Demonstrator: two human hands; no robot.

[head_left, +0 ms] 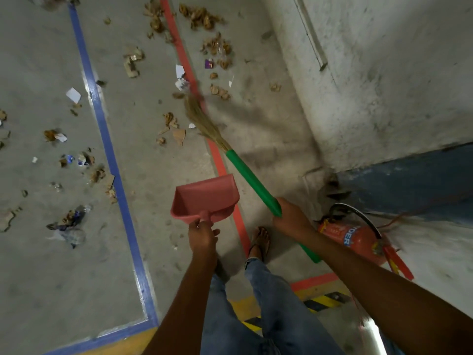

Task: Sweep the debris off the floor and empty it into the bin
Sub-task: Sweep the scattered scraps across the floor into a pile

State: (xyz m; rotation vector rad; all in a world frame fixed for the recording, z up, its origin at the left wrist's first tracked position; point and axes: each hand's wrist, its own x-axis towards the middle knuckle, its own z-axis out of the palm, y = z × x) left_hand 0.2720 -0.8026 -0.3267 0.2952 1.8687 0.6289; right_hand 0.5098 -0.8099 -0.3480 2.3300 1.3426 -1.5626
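Over grey concrete floor (pixel 158 226): my left grip (pixel 202 235) holds pink plastic dustpan (pixel 204 198); right grip (pixel 291 219) clasps green-handled straw broom (pixel 245 172), scattered brown debris (pixel 171 121) nearby

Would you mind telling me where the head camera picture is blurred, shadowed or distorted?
Head view: the straw bristle end of the green-handled broom is smeared by motion blur, and it casts a soft shadow on the grey concrete floor to its right; the wide-angle lens bends the blue floor tape and the white wall; a bright glare streak sits at the bottom right.
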